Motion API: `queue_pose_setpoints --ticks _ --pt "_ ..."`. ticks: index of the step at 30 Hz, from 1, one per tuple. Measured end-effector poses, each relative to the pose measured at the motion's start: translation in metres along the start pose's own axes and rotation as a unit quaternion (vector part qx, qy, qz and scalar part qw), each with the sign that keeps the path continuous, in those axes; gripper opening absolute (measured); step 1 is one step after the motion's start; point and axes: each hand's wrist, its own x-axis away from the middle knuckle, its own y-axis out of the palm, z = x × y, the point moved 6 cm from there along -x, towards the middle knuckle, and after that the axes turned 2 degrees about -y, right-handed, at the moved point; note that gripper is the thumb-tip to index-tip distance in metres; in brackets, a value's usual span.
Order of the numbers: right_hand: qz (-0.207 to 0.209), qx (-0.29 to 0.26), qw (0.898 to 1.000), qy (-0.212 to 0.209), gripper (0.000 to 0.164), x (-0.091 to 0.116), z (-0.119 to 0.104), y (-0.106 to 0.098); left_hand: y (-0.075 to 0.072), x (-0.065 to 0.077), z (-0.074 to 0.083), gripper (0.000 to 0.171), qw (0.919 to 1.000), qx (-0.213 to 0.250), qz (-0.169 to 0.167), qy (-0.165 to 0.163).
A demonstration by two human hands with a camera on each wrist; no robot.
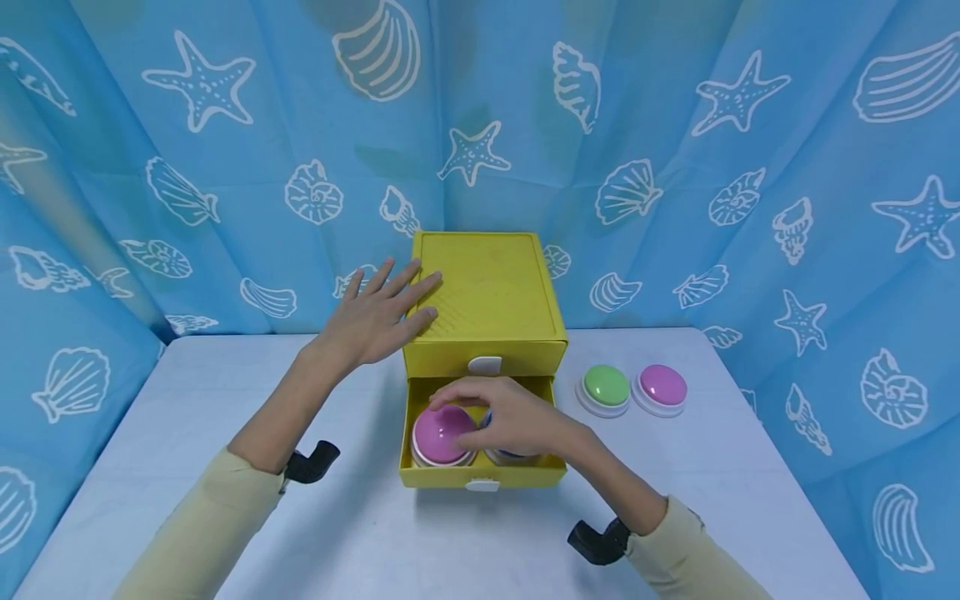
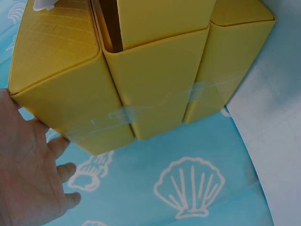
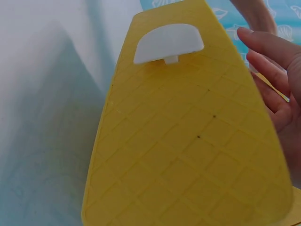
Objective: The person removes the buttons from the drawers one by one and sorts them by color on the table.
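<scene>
While the left hand (image 1: 367, 325) lies, fingers spread, along the yellow cabinet (image 1: 487, 287), head view has the right hand (image 1: 521, 417) arched over a pink button (image 1: 437, 432) in the open drawer (image 1: 423, 477); pinching or not, cannot tell. Left wrist: fingers apart beside cabinet. Right wrist: fingers bent near white handle (image 3: 169, 43).

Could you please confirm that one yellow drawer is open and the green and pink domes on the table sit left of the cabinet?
Not quite: the head view shows the green dome and pink dome on the table sitting right of the cabinet, not left; one yellow drawer is indeed open.
</scene>
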Motion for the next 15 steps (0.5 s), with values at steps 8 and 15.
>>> queue_pose_setpoints --ticks 8,15 --pt "-0.022 0.01 1.0 0.002 0.045 -0.008 0.007 0.007 0.0 0.0 -0.001 0.061 1.0 -0.004 0.001 0.001" --pt "-0.046 0.035 0.998 -0.017 0.049 -0.015 0.016 0.011 0.0 0.001 -0.001 0.061 1.0 0.002 0.001 0.003"
